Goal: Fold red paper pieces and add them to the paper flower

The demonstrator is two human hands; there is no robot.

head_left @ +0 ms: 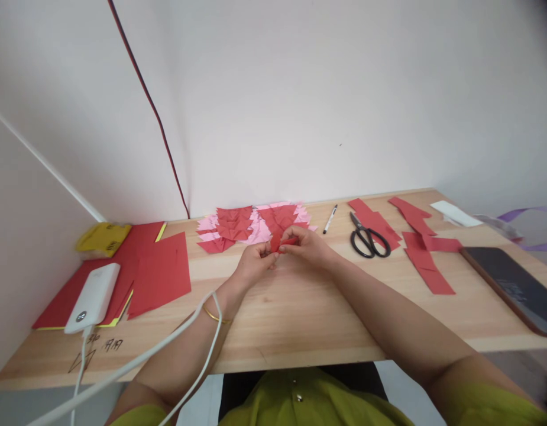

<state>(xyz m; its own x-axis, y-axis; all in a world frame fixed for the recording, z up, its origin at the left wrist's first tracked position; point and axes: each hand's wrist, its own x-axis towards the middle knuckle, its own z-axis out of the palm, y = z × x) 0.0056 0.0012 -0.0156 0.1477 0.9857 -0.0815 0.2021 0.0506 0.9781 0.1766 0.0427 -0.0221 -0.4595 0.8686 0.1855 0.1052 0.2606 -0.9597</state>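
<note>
Over the middle of the wooden table [300, 319], my left hand [254, 263] and my right hand [307, 244] meet, both pinched on a small piece of red paper [282, 241] that is partly folded. Just beyond them lies a pile of folded red and pink paper pieces [246, 228]. My fingers hide part of the piece I hold. A thin gold bangle sits on my left wrist.
Red paper sheets [158, 275] lie at the left with a white power bank [93, 297] on them and its white cable trailing toward me. A pen [330, 219], black scissors [368, 239], red paper strips [426, 260] and a dark phone [517, 287] lie at the right.
</note>
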